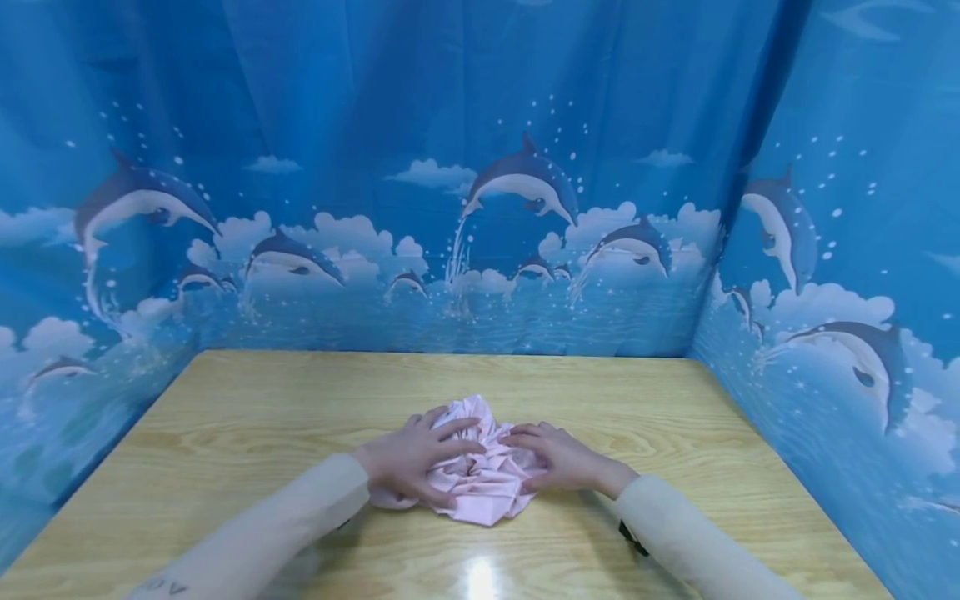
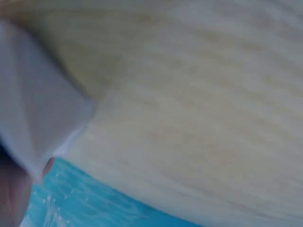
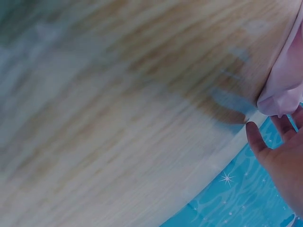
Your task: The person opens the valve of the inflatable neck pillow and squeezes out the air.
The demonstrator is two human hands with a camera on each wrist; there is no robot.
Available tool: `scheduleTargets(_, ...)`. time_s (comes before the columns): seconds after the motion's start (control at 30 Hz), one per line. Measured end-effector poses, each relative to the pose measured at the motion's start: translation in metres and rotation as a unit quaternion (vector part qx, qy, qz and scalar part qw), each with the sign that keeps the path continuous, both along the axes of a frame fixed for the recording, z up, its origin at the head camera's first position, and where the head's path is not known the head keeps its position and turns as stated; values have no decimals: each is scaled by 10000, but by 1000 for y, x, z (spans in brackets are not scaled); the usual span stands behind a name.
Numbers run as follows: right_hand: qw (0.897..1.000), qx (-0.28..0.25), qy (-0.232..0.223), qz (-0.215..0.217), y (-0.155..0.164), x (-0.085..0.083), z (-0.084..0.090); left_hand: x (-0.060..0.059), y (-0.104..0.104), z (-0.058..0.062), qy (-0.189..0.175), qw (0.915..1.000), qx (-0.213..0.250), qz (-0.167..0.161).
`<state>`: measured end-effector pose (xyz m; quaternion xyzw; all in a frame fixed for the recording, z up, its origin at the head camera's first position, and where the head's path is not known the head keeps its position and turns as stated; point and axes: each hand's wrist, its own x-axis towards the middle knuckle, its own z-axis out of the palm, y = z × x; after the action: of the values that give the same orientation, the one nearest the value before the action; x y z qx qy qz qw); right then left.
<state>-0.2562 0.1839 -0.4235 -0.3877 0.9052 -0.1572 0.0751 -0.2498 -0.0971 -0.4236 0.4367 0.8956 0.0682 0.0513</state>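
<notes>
A crumpled pale pink cloth (image 1: 480, 487) lies bunched in a heap near the middle of the wooden table. My left hand (image 1: 420, 457) rests on its left side, fingers spread across the folds and thumb toward the near edge. From the opposite side my right hand (image 1: 558, 458) touches the heap with spread, slightly bent fingers. In the right wrist view, the right thumb (image 3: 256, 137) is straight and the fingertips meet a pink fold (image 3: 284, 90). The left wrist view catches a pale cloth corner (image 2: 42, 99) and only a sliver of the left hand (image 2: 12, 194).
The light wood-grain table (image 1: 300, 400) reflects a bright spot near its front. Blue curtains (image 1: 420, 100) printed with dolphins and clouds stand along its back, left and right sides. A dark item (image 1: 632, 537) shows under the right sleeve cuff.
</notes>
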Motion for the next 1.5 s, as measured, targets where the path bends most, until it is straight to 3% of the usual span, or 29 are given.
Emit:
scheduleTargets(0.23, 9999, -139, 13, 82, -1, 0, 1, -5, -3, -18, 1194, 9925, 45, -266)
scheduleTargets(0.37, 9999, -139, -27, 60, -1, 1, 1, -4, -3, -23, 1528, 9878, 24, -298)
scheduleTargets(0.83, 9997, -6, -158, -195, -2, 4, 3, 2, 0, -16, 1158, 9931, 45, -149)
scheduleTargets(1.0, 9997, 39, -84, -232, -1, 6, 2, 6, 0, -15, 1016, 9946, 146, 167)
scheduleTargets(1.23, 9995, 78, -49, -310, 0, 7, 4, 13, 2, -14, 907, 9919, 165, 876)
scheduleTargets(1.5, 9991, 180, 76, -364, 4, 9, 4, 21, 4, -13, 1418, 9806, -146, 1349)
